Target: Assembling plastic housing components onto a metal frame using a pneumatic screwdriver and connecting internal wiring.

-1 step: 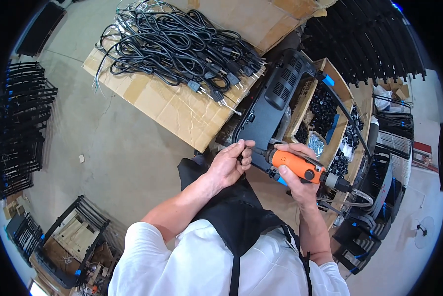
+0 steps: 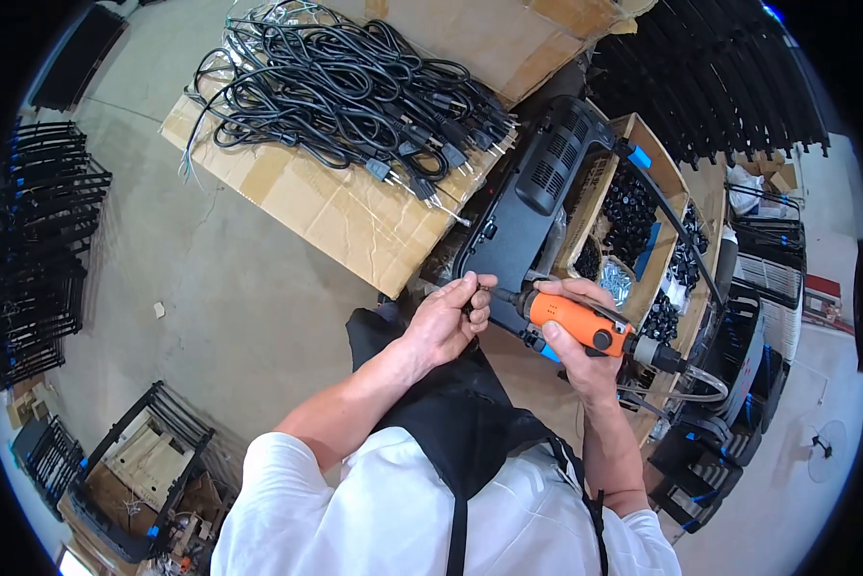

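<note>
My right hand (image 2: 585, 341) is wrapped round an orange air screwdriver (image 2: 568, 315), whose clear hose (image 2: 710, 386) loops off its back end. The tool's bit end points left, toward my left hand (image 2: 448, 322). There the fingers are curled and pinched around something small and dark at the bit's tip, too hidden to name. Just beyond both hands lies a black plastic panel (image 2: 501, 238) with a slotted, rounded housing (image 2: 553, 158) on it.
Black power cords (image 2: 345, 91) with plugs lie heaped on a cardboard box (image 2: 354, 226) at the far left. A wooden parts bin (image 2: 676, 154) at right holds black knobs (image 2: 628, 213) and a bag of screws (image 2: 617, 281). Black frames (image 2: 42, 240) are stacked along the left.
</note>
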`<state>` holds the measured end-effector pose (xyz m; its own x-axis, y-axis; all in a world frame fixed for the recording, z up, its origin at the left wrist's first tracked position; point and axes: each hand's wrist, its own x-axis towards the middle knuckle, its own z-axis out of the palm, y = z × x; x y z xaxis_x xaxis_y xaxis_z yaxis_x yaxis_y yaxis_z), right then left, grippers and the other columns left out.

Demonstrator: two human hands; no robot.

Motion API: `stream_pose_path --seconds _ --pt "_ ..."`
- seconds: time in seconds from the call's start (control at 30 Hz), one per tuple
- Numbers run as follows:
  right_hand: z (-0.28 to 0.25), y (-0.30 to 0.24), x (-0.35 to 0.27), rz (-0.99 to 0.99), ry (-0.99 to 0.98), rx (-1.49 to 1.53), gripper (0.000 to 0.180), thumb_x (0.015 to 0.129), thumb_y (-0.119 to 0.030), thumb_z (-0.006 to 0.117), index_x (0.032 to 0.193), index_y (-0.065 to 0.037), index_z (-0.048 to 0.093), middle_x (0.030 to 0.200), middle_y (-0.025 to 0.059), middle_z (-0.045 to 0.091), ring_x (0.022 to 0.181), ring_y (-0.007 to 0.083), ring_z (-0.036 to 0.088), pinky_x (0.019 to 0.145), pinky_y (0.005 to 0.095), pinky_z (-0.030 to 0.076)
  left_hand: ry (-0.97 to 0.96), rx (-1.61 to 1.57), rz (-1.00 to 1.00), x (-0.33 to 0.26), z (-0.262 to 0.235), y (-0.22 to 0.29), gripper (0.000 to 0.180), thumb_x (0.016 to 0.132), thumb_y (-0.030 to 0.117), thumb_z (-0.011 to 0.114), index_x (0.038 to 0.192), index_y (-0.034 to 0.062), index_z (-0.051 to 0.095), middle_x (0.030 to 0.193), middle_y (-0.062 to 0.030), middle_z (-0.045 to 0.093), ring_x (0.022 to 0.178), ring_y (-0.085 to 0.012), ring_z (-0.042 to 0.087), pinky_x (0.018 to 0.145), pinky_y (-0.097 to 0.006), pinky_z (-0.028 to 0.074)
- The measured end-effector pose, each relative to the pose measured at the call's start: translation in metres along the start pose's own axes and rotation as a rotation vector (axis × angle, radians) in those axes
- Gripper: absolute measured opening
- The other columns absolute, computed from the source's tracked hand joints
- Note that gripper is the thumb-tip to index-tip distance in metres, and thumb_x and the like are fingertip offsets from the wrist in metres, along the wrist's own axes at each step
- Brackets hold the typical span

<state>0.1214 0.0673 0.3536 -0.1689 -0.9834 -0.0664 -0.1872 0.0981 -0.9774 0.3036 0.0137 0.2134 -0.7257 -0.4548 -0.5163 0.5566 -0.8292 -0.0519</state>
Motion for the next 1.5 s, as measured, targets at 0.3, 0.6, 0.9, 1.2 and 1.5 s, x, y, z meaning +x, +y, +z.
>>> stream_pose_path --seconds 0.3,0.6,0.9,1.2,1.5 --pt "0.003 -0.005 0.007 0.026 0.069 -0.005 0.052 0.088 0.001 0.078 0.135 0.001 0.054 0.127 0.0182 0.072 0.120 0.0271 0.068 0.108 0.0415 0.054 -0.100 0.104 -0.107 0.010 -0.002 0.020 0.032 0.114 0.030 0.053 0.122 0.0015 0.062 0.082 0.0012 0.053 0.071 -0.0105 0.047 0.065 -0.024 0.043" --pt "0.002 -0.006 0.008 0.071 0.124 -0.026 0.052 0.089 0.000 0.077 0.136 0.002 0.054 0.125 0.0188 0.072 0.118 0.0272 0.069 0.107 0.0426 0.054 -0.096 0.050 -0.176 0.015 -0.002 0.025 0.030 0.112 0.026 0.056 0.125 0.0000 0.064 0.084 0.0011 0.055 0.072 -0.0106 0.048 0.066 -0.025 0.045" --pt "0.004 -0.005 0.009 0.151 0.281 0.167 0.051 0.091 -0.006 0.077 0.137 0.000 0.056 0.123 0.0197 0.073 0.113 0.0259 0.070 0.102 0.0417 0.058 -0.135 0.178 -0.193 0.020 -0.003 0.027 0.030 0.111 0.024 0.058 0.126 0.0002 0.066 0.082 0.0008 0.057 0.072 -0.0106 0.049 0.068 -0.026 0.045" --pt "0.002 -0.003 0.003 0.100 0.183 0.077 0.052 0.089 -0.001 0.077 0.137 0.000 0.056 0.126 0.0199 0.071 0.120 0.0289 0.069 0.108 0.0460 0.054 -0.107 0.021 -0.282 0.022 -0.006 0.024 0.031 0.111 0.029 0.058 0.124 0.0017 0.064 0.079 0.0025 0.054 0.068 -0.0096 0.047 0.063 -0.024 0.043" --pt "0.022 0.000 0.008 -0.103 0.023 -0.179 0.053 0.087 0.004 0.077 0.136 -0.001 0.056 0.133 0.0180 0.068 0.130 0.0307 0.064 0.114 0.0453 0.049 -0.026 -0.232 -0.117 0.017 0.019 0.010 0.034 0.111 0.031 0.059 0.130 0.0029 0.061 0.081 0.0027 0.053 0.072 -0.0094 0.048 0.068 -0.025 0.045"
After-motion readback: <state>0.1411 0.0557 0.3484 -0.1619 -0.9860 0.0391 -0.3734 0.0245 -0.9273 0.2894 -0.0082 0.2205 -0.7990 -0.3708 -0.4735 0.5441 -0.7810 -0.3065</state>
